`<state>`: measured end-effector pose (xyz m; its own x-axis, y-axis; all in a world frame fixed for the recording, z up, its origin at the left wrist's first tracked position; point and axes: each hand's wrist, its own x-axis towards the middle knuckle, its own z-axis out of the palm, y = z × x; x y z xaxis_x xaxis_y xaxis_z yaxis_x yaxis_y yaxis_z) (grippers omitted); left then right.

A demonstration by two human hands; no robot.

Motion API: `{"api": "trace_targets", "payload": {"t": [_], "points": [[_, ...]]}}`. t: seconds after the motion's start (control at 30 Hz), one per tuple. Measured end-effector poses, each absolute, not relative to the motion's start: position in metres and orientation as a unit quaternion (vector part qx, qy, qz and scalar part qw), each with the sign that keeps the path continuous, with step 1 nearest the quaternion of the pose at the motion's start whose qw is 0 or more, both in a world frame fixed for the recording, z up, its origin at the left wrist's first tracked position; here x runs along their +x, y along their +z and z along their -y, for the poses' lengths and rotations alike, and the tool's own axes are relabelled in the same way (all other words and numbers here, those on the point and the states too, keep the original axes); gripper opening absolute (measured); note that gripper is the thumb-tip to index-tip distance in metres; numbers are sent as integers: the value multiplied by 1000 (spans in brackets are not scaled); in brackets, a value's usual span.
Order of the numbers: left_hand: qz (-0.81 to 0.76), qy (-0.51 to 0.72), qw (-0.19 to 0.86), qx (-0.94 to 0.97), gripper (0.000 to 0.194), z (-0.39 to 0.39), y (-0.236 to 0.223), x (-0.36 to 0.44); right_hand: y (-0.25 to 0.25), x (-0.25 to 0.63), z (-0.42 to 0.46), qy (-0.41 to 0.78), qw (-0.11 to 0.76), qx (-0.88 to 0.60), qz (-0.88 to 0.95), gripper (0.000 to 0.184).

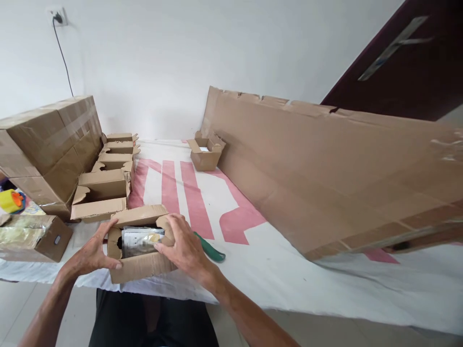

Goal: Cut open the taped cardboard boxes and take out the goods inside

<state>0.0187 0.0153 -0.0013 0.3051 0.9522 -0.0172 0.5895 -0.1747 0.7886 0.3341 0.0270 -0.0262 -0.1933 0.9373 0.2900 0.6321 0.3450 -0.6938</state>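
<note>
One open box [142, 269] — plain brown

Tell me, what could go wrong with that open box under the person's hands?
The open box sits close to the near edge of the cloth-covered table, so a slip of the left hand or right hand might tip it off. The clear packet inside could crease if a flap pressed on it. The green object lies beside the right hand and might get bumped.
</note>
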Motion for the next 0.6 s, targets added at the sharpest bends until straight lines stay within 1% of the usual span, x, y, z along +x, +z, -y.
{"api": "trace_targets", "payload": {"t": [0.1,0.17,0.23,0.33,0.4,0.47,0.57,0.6], "points": [[-536,258,356,721,122,-13,-5,18,-9,324,-33,197,262,-565,757,49],[-536,262,350,722,124,-9,-7,19,-4,323,-34,186,241,-575,760,46],[-534,269,342,725,125,-4,-8,19,-6,328,-34,183,270,-564,759,46],[-531,280,343,722,123,2,-7,19,-19,344,-36,199,355,-542,735,45],[-529,291,359,712,118,2,-8,17,-30,353,-38,207,395,-540,714,43],[-530,315,389,685,104,-4,-11,16,-40,359,-40,198,421,-541,701,40],[-565,414,428,571,68,-21,-22,14,-49,358,-41,175,446,-535,696,39],[-582,448,435,522,62,-29,-26,14,-51,356,-41,173,451,-532,695,40]]}}
